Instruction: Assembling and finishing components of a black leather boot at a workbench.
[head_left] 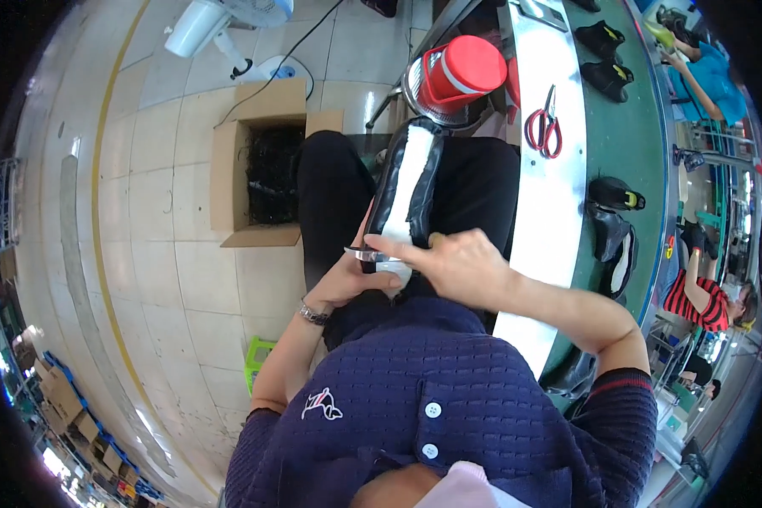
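A black shoe upper (387, 186) lies bottom up over my lap, its white underside (411, 182) facing me and its toe pointing away. My left hand (347, 279), with a metal watch (313, 314) at the wrist, is closed around the near end of the shoe, thumb across the white part. From the right, my right hand (457, 264) reaches over that same end with its index finger extended. Its fingers are closed on a shiny curved metal blade (366, 254), which lies crosswise at the shoe. The blade's grip is hidden in the hand.
Red-handled scissors (544, 135) lie on the metal ledge (538, 229) at my right. Beyond it, a green conveyor (605, 157) carries several black shoes. An open cardboard box (233, 178) with black scraps stands left of my knees. A red bucket (474, 63) sits ahead. Co-workers (707, 85) are across the line.
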A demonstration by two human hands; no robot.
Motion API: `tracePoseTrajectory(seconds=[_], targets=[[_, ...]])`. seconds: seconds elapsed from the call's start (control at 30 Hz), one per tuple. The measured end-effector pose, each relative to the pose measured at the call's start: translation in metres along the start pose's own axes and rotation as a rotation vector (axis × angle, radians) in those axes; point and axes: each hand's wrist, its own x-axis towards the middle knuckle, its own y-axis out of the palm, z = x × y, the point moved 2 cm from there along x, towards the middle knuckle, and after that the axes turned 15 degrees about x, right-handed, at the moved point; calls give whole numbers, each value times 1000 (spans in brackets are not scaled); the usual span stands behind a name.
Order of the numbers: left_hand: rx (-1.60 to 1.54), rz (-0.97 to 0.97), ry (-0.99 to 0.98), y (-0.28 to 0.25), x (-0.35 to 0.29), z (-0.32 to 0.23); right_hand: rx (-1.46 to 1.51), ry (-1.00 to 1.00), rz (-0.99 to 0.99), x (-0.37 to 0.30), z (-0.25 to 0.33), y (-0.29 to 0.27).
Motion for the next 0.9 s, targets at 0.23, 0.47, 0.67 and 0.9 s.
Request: tracePoseTrajectory(seconds=[0.23, 0.47, 0.67, 0.9], targets=[[-98, -55, 38, -11, 30, -56, 187, -73, -482, 22, -32, -57], [113, -34, -46, 4, 44, -82, 121, 122, -297, 5, -69, -64], [299, 17, 280, 13, 39, -73, 1262, 311, -509, -59, -85, -28], [204, 141, 390, -1, 55, -33, 1700, 275, -209, -70, -72, 32]])
